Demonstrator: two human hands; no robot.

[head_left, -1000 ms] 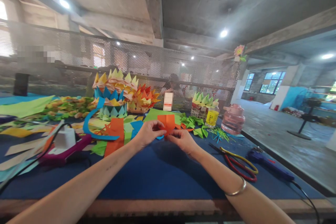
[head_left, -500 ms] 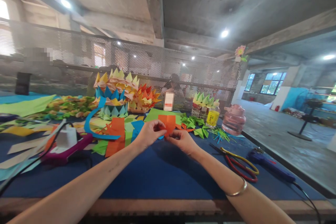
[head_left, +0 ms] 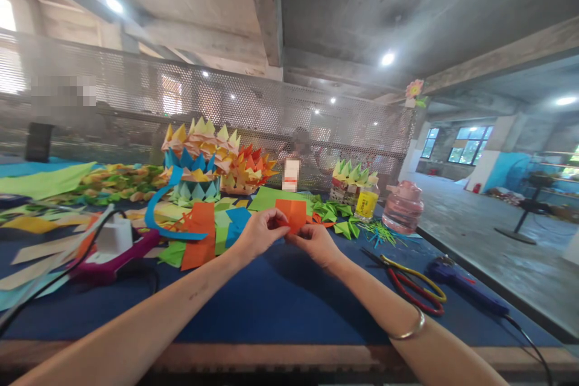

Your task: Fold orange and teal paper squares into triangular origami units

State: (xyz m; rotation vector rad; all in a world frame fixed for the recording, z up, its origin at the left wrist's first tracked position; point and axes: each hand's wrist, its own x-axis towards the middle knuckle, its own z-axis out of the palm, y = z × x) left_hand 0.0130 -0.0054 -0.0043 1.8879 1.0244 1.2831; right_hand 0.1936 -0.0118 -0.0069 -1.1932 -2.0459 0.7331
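Above the middle of the dark blue table (head_left: 271, 307), an orange piece of paper (head_left: 292, 215) with a crease down it is held up. My left hand (head_left: 261, 233) pinches its left lower edge between thumb and fingers. On the other side my right hand (head_left: 316, 243) grips the bottom right of the same paper, fingers closed. The two hands' fingertips are close together. Orange strips (head_left: 201, 235) and a blue paper piece (head_left: 237, 223) lie left of my left hand. Folded green paper pieces (head_left: 347, 228) lie beyond my right hand.
Scissors (head_left: 414, 283) and a blue corded tool (head_left: 468, 286) lie at right. Behind them stand a pink water jug (head_left: 402, 208) and a yellow-labelled bottle (head_left: 366, 200). Folded-paper baskets (head_left: 194, 184) rise at back left. A magenta power strip (head_left: 115, 259) with cables sits at left.
The orange paper has shifted slightly right and down and looks a little more tilted. Both hands stay nearly in place, still gripping it.
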